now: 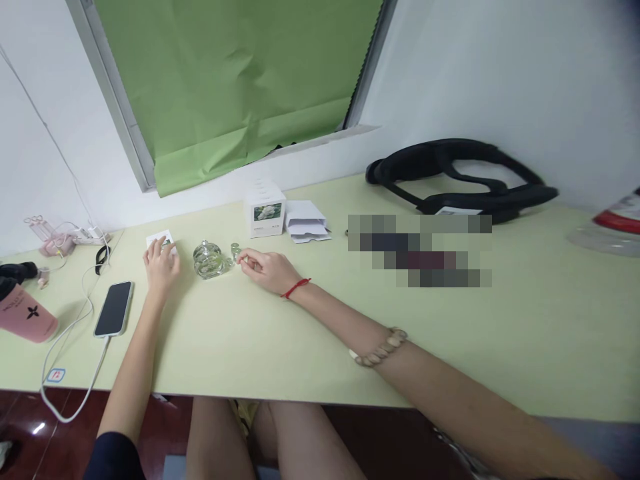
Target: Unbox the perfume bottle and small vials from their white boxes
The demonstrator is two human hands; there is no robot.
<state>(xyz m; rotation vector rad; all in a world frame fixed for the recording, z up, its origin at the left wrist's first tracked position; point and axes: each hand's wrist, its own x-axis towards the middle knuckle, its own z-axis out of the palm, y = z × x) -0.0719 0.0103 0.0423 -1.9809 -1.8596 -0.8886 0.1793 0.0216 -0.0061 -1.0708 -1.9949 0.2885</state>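
Note:
My left hand (161,267) rests at the back left of the table, fingers stretched over a small white card or flat box (157,237) with a picture on it. To its right stands a round, clear glass jar (207,261) with a knobbed lid and something greenish inside. Beside the jar are small clear glass pieces (235,249), too small to make out well. My right hand (273,270) reaches in from the right with curled fingers, its fingertips right by these pieces. Whether anything sits between the fingertips is too small to tell.
Behind stand a white box with a flower picture (267,217) and an opened white carton (307,223). A phone (114,309) on a white cable (75,320) and a pink cup (30,313) lie left. A black headset (460,177) and a pixelated patch are right.

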